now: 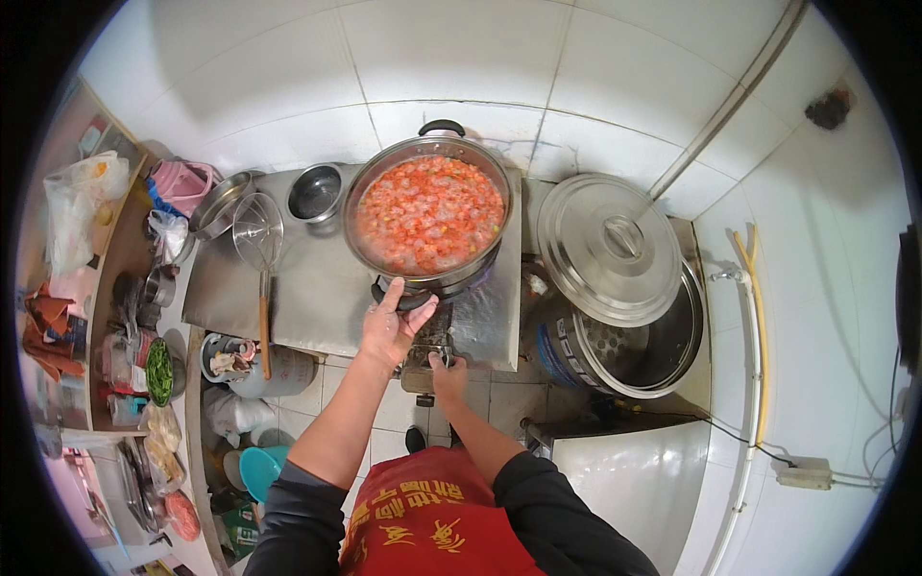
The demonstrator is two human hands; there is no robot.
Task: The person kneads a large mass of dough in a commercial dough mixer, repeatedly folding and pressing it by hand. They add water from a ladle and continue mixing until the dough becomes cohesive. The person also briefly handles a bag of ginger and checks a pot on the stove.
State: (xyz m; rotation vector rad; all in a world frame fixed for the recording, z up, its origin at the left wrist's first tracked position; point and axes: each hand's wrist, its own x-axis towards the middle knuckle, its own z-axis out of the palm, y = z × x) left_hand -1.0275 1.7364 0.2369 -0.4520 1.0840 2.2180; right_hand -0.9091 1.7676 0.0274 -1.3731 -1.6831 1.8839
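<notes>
A wide steel pot point(353, 245) full of bubbling red stew with diced pieces point(432, 209) sits over a gas stove point(425, 378) on a metal-topped counter. My left hand point(389, 331) is at the pot's near black handle point(410, 300), thumb over its left end and fingers at its right. Lower and to the right, my right hand point(448, 378) has its fingers closed around a small metal part at the stove's front right. The fingers hide most of that part. A dark control knob point(425, 400) shows on the stove's front, below and left of this hand.
A wire skimmer point(259, 230), a steel bowl point(315, 193) and a steel basin point(223, 205) lie left on the counter point(310, 288). Below stands a gas cylinder point(277, 371). At right, a large lid point(612, 252) leans across a deep pot point(641, 360). Crowded shelves line the left.
</notes>
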